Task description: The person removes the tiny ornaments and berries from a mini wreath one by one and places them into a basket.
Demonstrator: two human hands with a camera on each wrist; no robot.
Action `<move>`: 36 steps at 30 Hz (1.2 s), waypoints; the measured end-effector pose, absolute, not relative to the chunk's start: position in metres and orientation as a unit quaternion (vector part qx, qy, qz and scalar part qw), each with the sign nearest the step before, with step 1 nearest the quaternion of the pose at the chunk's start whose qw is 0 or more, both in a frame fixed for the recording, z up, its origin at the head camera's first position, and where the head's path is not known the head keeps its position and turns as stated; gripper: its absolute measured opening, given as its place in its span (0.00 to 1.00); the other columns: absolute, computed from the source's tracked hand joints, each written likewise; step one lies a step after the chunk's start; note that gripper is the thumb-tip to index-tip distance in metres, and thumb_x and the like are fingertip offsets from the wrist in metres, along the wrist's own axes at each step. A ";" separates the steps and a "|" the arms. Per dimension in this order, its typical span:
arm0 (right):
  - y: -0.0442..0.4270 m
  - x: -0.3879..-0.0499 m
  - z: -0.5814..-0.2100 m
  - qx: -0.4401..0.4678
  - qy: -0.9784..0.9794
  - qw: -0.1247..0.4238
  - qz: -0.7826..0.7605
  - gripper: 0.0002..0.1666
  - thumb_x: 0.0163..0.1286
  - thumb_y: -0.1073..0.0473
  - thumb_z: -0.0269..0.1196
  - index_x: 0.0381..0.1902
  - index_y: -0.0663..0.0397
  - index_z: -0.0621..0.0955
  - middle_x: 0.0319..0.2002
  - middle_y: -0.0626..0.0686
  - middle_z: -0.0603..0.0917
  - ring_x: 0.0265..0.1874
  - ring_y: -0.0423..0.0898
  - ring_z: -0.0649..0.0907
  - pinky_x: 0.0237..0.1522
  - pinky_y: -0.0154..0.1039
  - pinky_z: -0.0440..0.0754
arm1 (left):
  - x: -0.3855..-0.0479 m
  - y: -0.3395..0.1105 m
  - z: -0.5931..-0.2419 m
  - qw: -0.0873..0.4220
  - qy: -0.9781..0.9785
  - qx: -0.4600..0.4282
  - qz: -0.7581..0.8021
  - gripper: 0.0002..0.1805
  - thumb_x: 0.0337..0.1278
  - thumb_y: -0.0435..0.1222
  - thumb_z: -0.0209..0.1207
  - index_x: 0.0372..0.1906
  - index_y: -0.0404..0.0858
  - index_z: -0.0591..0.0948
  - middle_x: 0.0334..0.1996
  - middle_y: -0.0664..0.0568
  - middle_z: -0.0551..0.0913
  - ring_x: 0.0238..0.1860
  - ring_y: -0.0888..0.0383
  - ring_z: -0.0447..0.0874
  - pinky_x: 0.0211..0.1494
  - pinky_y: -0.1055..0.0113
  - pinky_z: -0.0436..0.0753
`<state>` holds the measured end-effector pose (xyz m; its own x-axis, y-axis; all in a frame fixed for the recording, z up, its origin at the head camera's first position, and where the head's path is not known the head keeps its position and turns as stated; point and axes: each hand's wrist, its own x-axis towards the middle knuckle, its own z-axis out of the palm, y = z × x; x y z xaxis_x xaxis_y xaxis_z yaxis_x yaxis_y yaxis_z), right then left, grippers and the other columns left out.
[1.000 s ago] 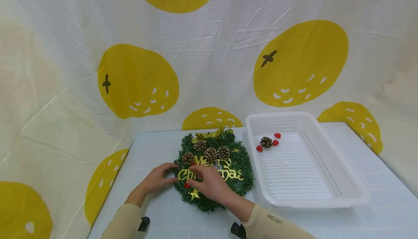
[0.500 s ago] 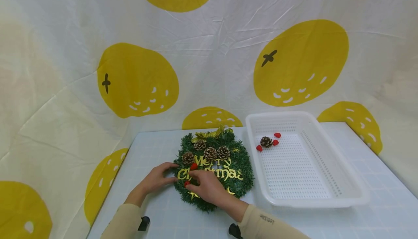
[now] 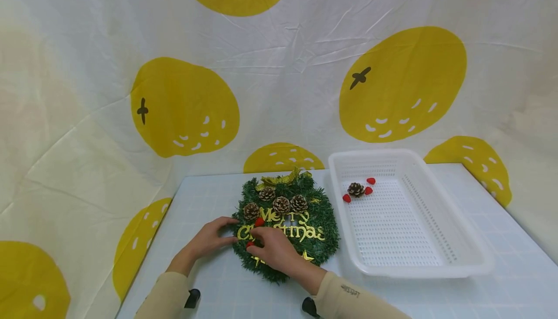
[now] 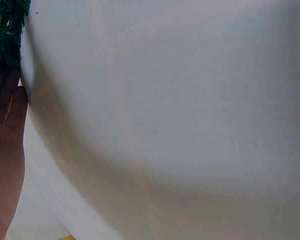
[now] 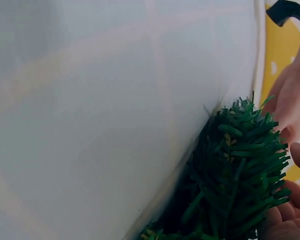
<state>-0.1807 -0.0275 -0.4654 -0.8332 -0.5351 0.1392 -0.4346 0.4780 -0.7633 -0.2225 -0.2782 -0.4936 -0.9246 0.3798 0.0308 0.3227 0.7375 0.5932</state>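
Observation:
A green wreath (image 3: 324, 212) with gold "Merry Christmas" lettering (image 3: 310, 233), pinecones (image 3: 281, 205) and gold stars (image 3: 307, 256) lies on the table. My left hand (image 3: 210, 238) touches its left edge, thumb and fingers apart; in the left wrist view the fingers of that hand (image 4: 7, 150) look fairly straight. Over the lower left lettering is my right hand (image 3: 279, 251), thumb and forefinger parted with nothing seen held between them. One red piece (image 3: 259, 221) sits above its fingers, another (image 3: 250, 244) beside its thumb. The right wrist view shows the wreath's side (image 5: 235, 170) beside the fingers.
A white perforated basket (image 3: 453, 212) stands right of the wreath, holding a pinecone (image 3: 356, 189) and several red pieces (image 3: 368, 190). A patterned cloth (image 3: 270, 91) hangs behind the pale table (image 3: 222, 290).
My right hand has shifted slightly down from the upper red piece, uncovering it and a gold star at the wreath's lower right. My left hand has stayed at the edge.

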 end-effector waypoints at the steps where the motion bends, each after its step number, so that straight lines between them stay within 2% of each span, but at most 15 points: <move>1: -0.028 -0.181 -0.466 -0.283 0.857 0.058 -0.427 0.24 0.68 0.55 0.66 0.58 0.59 0.80 0.54 0.54 0.83 0.49 0.46 0.84 0.46 0.35 0.83 | -0.222 -0.278 -0.494 0.046 0.931 0.188 0.309 0.28 0.55 0.51 0.67 0.58 0.44 0.79 0.57 0.49 0.79 0.62 0.44 0.74 0.63 0.44 0.72; 14: -0.027 -0.182 -0.469 -0.285 0.850 0.068 -0.437 0.23 0.68 0.56 0.66 0.59 0.58 0.80 0.54 0.53 0.83 0.48 0.43 0.84 0.45 0.34 0.83 | -0.222 -0.277 -0.493 0.045 0.931 0.190 0.310 0.27 0.55 0.50 0.68 0.58 0.44 0.79 0.57 0.49 0.79 0.62 0.44 0.74 0.64 0.44 0.72; 21: -0.029 -0.181 -0.470 -0.300 0.848 0.057 -0.433 0.22 0.67 0.57 0.67 0.57 0.58 0.81 0.52 0.53 0.84 0.41 0.38 0.83 0.40 0.31 0.82 | -0.222 -0.278 -0.493 0.046 0.931 0.190 0.307 0.28 0.56 0.51 0.67 0.59 0.44 0.79 0.58 0.48 0.78 0.62 0.44 0.74 0.63 0.44 0.72; 29: -0.030 -0.181 -0.470 -0.307 0.846 0.057 -0.432 0.22 0.66 0.59 0.67 0.57 0.58 0.81 0.52 0.53 0.84 0.44 0.39 0.84 0.42 0.29 0.82 | -0.222 -0.279 -0.492 0.048 0.932 0.190 0.306 0.28 0.55 0.51 0.67 0.58 0.44 0.79 0.58 0.48 0.79 0.62 0.44 0.74 0.63 0.44 0.72; 36: -0.031 -0.182 -0.471 -0.324 0.852 0.030 -0.411 0.21 0.65 0.60 0.68 0.56 0.58 0.82 0.46 0.52 0.86 0.32 0.32 0.80 0.34 0.27 0.79 | -0.223 -0.278 -0.493 0.048 0.931 0.190 0.307 0.27 0.55 0.51 0.67 0.58 0.44 0.79 0.57 0.48 0.79 0.62 0.44 0.74 0.63 0.44 0.73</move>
<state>-0.1817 -0.0309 -0.4710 -0.7887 -0.5762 0.2145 -0.5262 0.4522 -0.7201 -0.2233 -0.2781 -0.4928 -0.9230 0.3839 0.0265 0.3246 0.7398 0.5894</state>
